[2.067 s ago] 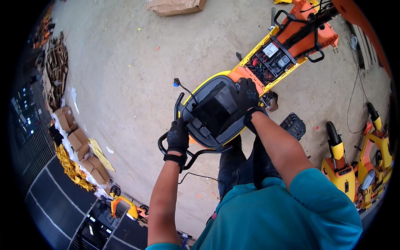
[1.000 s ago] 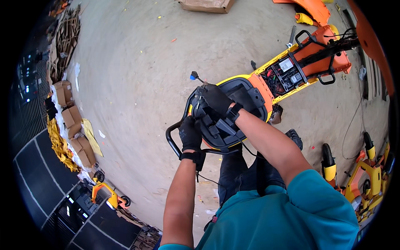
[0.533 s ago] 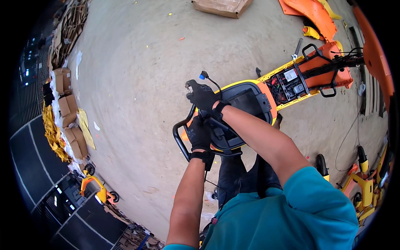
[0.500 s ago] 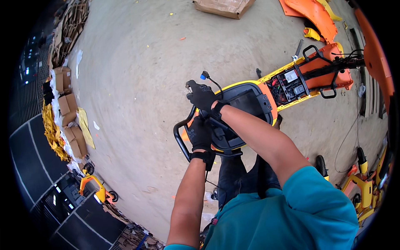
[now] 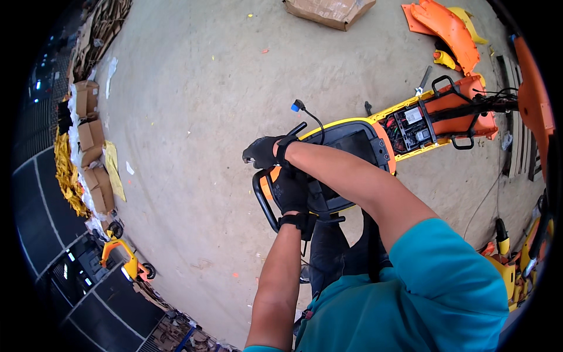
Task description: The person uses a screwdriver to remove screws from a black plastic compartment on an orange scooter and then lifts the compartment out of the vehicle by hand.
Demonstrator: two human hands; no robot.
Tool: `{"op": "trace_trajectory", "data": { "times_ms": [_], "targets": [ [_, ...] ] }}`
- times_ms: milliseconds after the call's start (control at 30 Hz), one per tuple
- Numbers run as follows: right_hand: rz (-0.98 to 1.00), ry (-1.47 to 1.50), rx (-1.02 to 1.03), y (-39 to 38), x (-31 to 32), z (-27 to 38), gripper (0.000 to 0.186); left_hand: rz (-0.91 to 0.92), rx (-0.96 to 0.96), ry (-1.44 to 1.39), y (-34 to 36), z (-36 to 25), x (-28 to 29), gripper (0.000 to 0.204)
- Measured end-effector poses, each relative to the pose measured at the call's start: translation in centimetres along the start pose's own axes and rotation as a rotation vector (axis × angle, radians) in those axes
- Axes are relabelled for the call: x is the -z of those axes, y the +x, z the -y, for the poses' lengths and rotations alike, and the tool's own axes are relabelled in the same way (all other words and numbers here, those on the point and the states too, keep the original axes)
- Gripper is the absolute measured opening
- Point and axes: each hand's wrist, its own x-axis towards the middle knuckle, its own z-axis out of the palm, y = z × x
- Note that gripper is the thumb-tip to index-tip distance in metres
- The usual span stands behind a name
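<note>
In front of me is a yellow and orange scooter body (image 5: 384, 141), with a black open compartment (image 5: 343, 139) at its rear end. A bent black tube rail (image 5: 264, 202) curves round that end. My right hand (image 5: 262, 151), black-gloved, reaches across above the left and is closed on a small silver metal piece, its kind unclear. My left hand (image 5: 288, 192), also gloved, lies against the rear end beside an orange panel (image 5: 266, 188); its fingertips are hidden. A black cable with a blue-tipped plug (image 5: 298, 106) sticks up from the compartment.
Wiring and a silver box (image 5: 413, 115) sit in the scooter's open frame. Orange panels (image 5: 448, 35) and a cardboard box (image 5: 331, 10) lie on the floor at the far side. More cartons (image 5: 91, 138) line the left, near a small yellow scooter (image 5: 126, 258).
My right hand has moved left and down relative to the scooter, past its rear end, with the metal piece. The rail's far end now shows. The whole view has shifted slightly.
</note>
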Motion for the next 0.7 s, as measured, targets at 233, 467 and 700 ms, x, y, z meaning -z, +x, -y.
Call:
{"op": "trace_trajectory", "data": {
  "times_ms": [233, 467, 700],
  "targets": [
    [-0.650, 0.591, -0.131, -2.1, 3.2, -4.7, 0.044, -0.005, 0.018, 0.062, 0.2, -0.8, 0.5, 0.023],
    [-0.891, 1.207, -0.387, -17.3, 2.4, -5.4, 0.022, -0.107, -0.353, 0.120, 0.9, 0.5, 0.5, 0.027],
    [-1.011, 1.744, -0.302, -26.1, -7.1, -3.8, 0.018, 0.218, -0.272, 0.244, 4.1, 1.6, 2.9, 0.018]
  ]
}}
